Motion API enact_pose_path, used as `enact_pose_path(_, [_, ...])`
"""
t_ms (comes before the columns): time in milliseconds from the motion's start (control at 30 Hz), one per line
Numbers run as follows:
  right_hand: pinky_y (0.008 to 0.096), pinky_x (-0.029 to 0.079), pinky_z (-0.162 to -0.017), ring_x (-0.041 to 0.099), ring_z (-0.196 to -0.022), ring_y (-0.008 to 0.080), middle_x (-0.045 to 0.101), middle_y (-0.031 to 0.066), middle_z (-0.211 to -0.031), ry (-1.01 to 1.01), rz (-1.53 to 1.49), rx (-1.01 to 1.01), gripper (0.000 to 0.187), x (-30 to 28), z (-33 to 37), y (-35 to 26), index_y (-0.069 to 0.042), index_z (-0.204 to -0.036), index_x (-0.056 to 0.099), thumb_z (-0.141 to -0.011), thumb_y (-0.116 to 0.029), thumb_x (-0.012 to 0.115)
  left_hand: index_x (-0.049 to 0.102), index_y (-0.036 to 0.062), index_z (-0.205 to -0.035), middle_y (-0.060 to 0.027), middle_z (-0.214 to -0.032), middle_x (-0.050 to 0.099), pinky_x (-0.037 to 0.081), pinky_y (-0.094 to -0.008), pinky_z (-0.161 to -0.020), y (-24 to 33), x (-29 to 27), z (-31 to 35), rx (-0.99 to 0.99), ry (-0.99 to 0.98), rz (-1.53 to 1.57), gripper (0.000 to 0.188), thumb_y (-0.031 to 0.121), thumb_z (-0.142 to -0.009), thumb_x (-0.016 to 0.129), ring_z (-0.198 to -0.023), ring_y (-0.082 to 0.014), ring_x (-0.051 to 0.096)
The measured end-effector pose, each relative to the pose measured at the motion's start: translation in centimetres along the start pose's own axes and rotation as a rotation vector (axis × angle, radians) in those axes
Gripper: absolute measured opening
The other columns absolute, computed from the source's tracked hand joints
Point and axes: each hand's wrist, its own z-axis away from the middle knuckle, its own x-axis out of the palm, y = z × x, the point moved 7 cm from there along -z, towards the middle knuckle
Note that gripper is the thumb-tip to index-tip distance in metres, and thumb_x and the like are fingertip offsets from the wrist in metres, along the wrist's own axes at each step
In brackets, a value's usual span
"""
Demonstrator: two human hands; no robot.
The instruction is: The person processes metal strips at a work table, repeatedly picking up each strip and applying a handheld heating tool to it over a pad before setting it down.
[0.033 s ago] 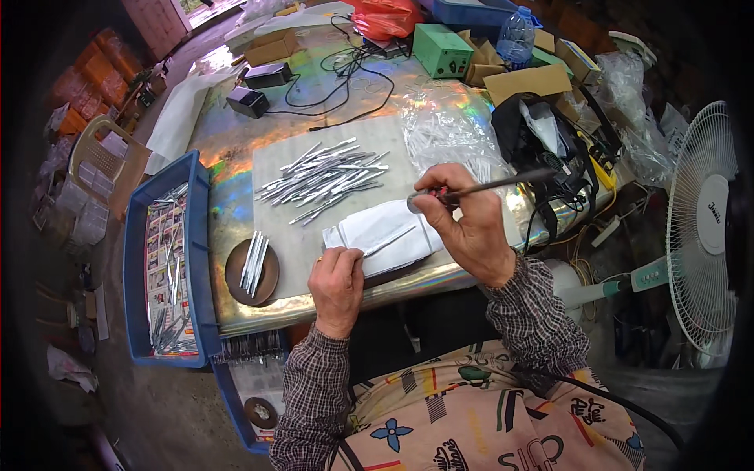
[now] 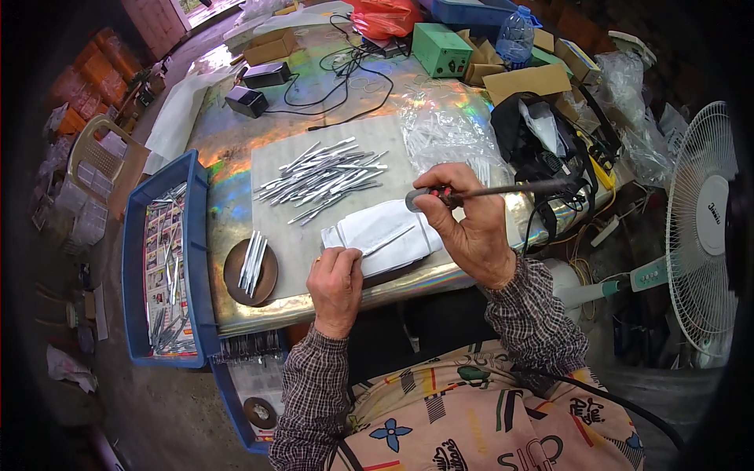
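Observation:
My left hand (image 2: 336, 289) is closed at the near left corner of a white folded cloth pad (image 2: 385, 229), pinching the end of a thin silvery metal strip (image 2: 390, 239) that lies across it. My right hand (image 2: 473, 228) is raised above the pad's right side. It is wrapped round a slim tool (image 2: 518, 189), a dark rod with a red and black part in the grip; its exact kind is unclear. A grey rounded piece (image 2: 416, 199) shows by my right thumb. Beyond the pad lies a loose pile of silvery strips (image 2: 323, 177).
A brown round dish (image 2: 271, 276) with several strips stands left of my left hand. Further left is a blue tray (image 2: 206, 259) holding more strips. A clear plastic bag (image 2: 448, 129), a black bag (image 2: 522, 125) and a white fan (image 2: 707, 228) are on the right.
The dark rod in my right hand has swung slightly, its far end now lower and further right. My left hand and the strip stay almost where they were.

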Motion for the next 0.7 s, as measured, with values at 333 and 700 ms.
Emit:
enact_pose_path(333, [0.0448,0.045,-0.058,0.059,-0.069,0.0392,0.058,0.0168,-0.074,-0.309,0.125,0.221,0.024,3.8,3.3,6.1,-0.003,-0.094,0.05,-0.091,-0.021,0.065,0.064,0.0052,-0.089,-0.0098,-0.086,0.061,0.048,-0.0394,-0.067,0.1,0.1,-0.2,0.006,0.01,-0.009,0.015,0.0,-0.076,0.068,-0.077,-0.0301,0.06])
enact_pose_path(700, [0.0374,0.047,-0.057,0.061,-0.065,0.029,0.058,0.0134,-0.076,-0.309,-0.074,0.125,0.023,6.0,2.4,1.9,-0.002,-0.093,0.055,-0.088,-0.02,0.069,0.064,0.006,-0.09,-0.0095,-0.086,0.061,0.049,-0.0399,-0.069,0.0,0.3,-0.1,0.015,0.027,-0.011,0.017,0.0,-0.075,0.068,-0.077,-0.03,0.06])
